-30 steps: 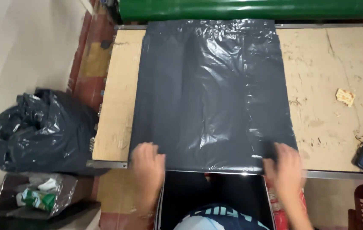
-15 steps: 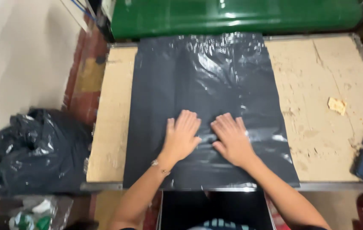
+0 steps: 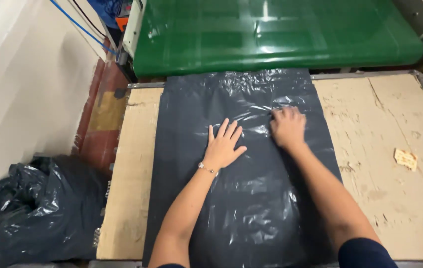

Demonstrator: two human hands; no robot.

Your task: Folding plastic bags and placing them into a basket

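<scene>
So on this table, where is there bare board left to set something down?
The widest bare patch of the table lies right of the black bag, broken only by a small scrap. A narrow strip runs between the bag's left edge and the table's left rim. The middle is taken: the left hand and right hand press on the bag.
</scene>
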